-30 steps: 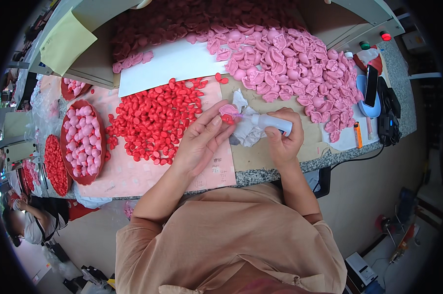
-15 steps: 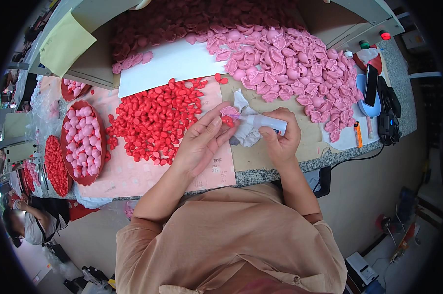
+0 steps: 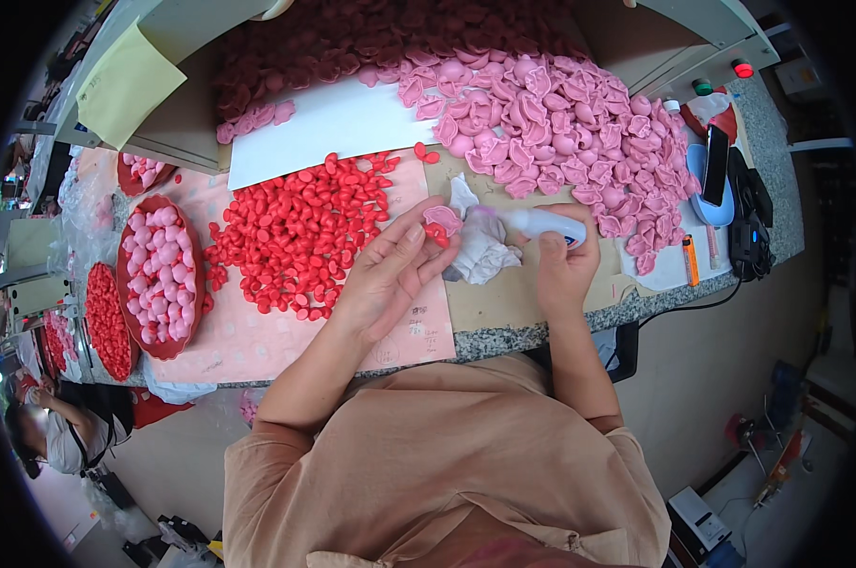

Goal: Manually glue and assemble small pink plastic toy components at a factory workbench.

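Note:
My left hand (image 3: 376,284) is closed, palm up, pinching a pink hollow shell-shaped piece (image 3: 442,219) and a small red bean-shaped piece (image 3: 436,233) at its fingertips. Whether the two pieces are joined I cannot tell. In my right hand (image 3: 570,270) a small translucent squeeze bottle (image 3: 540,224) lies tilted, its narrow nozzle pointing left toward the pink piece but apart from it. Under the nozzle is a crumpled white cloth (image 3: 488,254). A heap of red pieces (image 3: 295,232) spreads left of my hands. Pink shell-shaped pieces (image 3: 551,123) are heaped beyond them at the right.
At the left stand a red-brown basket (image 3: 165,350) of pink and red pieces and another basket of red ones (image 3: 109,322). A phone (image 3: 715,166) on a blue holder, an orange lighter-like object (image 3: 691,260) and black cables lie right. A grey booth wall (image 3: 177,109) borders the back.
My right hand has drawn the bottle to the right, so its nozzle has come away from the pink piece. My left hand stays nearly still, holding the same pieces.

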Tool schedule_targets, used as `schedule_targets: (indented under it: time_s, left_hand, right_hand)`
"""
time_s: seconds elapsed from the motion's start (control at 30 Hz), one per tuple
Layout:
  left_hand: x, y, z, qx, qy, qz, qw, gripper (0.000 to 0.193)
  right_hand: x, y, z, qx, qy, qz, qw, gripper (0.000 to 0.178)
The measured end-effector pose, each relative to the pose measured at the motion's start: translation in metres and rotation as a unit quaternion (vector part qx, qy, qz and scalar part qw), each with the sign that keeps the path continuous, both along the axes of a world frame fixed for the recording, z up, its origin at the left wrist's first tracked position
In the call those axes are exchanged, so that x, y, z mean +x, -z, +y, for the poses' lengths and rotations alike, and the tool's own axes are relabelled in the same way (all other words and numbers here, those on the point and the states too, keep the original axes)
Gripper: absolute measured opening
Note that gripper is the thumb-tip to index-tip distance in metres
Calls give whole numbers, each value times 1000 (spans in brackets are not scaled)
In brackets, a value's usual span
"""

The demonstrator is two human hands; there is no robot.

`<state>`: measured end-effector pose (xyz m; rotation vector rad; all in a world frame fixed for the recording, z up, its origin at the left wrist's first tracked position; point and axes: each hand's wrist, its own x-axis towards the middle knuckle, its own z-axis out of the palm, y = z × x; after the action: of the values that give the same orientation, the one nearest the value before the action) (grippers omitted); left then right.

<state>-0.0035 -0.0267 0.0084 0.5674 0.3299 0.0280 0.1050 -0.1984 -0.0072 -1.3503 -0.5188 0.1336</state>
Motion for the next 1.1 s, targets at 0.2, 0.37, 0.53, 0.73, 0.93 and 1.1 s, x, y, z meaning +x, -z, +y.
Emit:
schedule_targets:
  time_s: [0.2, 0.37, 0.53, 0.73, 0.93, 1.1]
  left_hand:
    - [-1, 0, 6, -7, -10, -4, 1000, 43]
    - [-3, -3, 10, -6, -33, -4, 999, 44]
    - [-2, -6, 13, -14, -48, 3, 999, 44]
    - [-2, -9, 14, -20, -63, -3, 998, 45]
    - [-2, -7, 15, -29, -62, -10, 998, 44]
    - [-1, -8, 15, -21, -53, -11, 998, 44]
  right_hand:
    - [18, -14, -20, 3, 31, 61, 998, 25]
    - [27, -3, -46, -64, 59, 88, 992, 21]
    - [30, -5, -27, -316, 43, -222, 921, 22]
    - [33, -8, -2, -402, 38, -260, 877, 36]
    - [32, -3, -3, -438, 33, -253, 862, 41]
    - [20, -14, -17, -429, 47, -204, 879, 36]
